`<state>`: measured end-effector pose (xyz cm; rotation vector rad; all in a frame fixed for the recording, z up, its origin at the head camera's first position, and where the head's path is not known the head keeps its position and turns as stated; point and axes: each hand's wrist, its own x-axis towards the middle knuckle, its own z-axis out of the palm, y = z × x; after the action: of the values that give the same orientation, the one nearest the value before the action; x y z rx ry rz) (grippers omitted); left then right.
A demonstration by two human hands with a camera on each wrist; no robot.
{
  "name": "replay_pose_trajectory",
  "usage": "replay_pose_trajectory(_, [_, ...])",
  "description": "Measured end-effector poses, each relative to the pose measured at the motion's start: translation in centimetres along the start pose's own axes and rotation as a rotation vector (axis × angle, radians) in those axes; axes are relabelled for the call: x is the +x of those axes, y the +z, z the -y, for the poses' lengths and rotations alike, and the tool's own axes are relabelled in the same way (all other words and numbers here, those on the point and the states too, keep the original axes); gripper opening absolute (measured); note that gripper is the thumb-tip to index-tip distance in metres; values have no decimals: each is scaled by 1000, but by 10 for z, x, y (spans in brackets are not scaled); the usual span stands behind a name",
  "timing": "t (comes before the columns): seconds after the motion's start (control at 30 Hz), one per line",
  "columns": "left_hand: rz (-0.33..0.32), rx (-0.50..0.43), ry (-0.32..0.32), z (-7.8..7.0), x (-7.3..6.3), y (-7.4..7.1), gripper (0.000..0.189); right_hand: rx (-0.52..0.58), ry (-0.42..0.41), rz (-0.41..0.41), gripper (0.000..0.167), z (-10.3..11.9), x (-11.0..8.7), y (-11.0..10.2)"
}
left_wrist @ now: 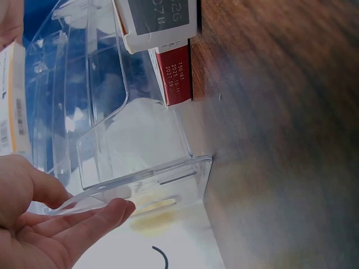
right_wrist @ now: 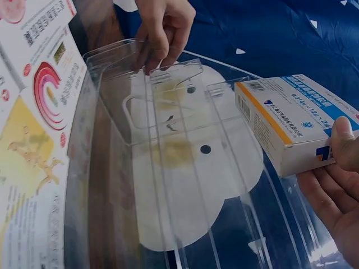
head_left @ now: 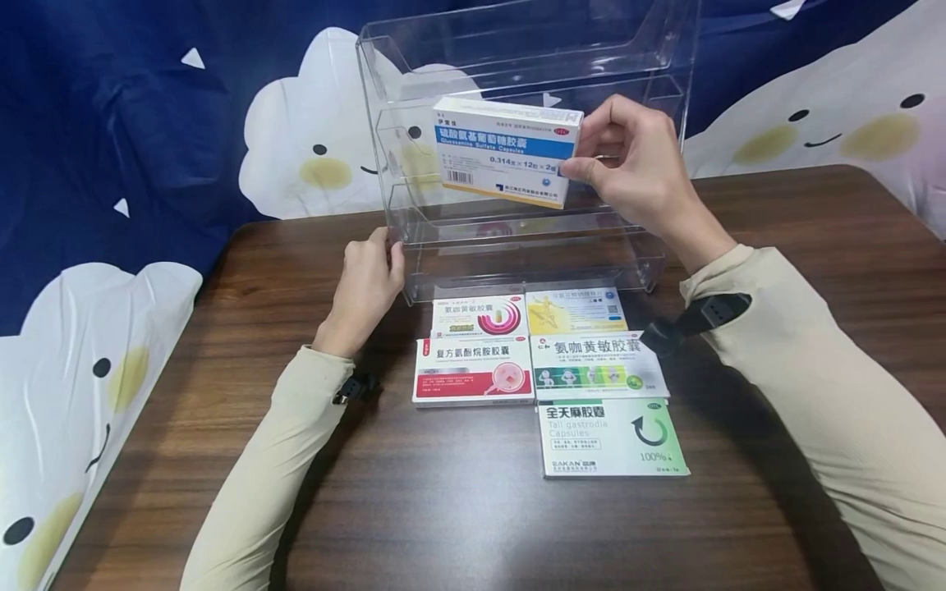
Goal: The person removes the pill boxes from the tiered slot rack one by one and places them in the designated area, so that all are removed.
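My right hand [head_left: 639,160] pinches the right end of a white and blue medicine box [head_left: 506,152], thumb on its front face. The box is held up before the tiers of a clear plastic display rack [head_left: 528,222], its printed front facing me. Low on the rack's left side, my left hand [head_left: 367,279] grips the side panel. In the left wrist view, the thumb and fingers [left_wrist: 92,227] lie on either side of that panel's edge. The right wrist view shows the held box [right_wrist: 303,123] beside the rack's shelf strips [right_wrist: 185,168].
Several medicine boxes lie on the wooden table [head_left: 443,509] before the rack: a pink-ringed one [head_left: 480,316], a yellow one [head_left: 576,310], a red and white one [head_left: 473,369], a white and green one [head_left: 599,369] and a green one [head_left: 613,439]. A blue cloud-print cloth [head_left: 148,123] hangs behind.
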<state>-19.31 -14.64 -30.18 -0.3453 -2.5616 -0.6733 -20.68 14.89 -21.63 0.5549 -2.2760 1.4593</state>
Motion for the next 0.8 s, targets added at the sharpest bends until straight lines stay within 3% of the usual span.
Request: replay_pose_trajectory(0.8, [11, -6, -9, 1, 1, -1, 20, 58, 94, 81, 24, -26, -39, 11])
